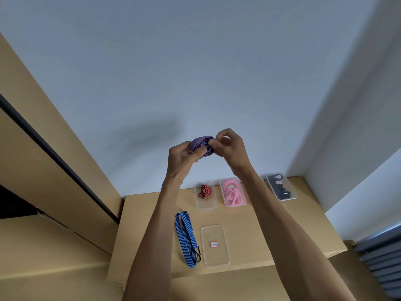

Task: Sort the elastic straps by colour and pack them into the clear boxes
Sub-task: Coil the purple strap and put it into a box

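Nearest, at 6 o'clock on the cardboard worktop, an empty clear box waits beside a loose blue strap at 7 o'clock, likely its next load. Farther, at 12 o'clock, three boxes already hold red, pink and black straps. Raised above, left hand and right hand pinch a blue-and-red strap with curled fingers, seemingly coiling it small enough to fit.
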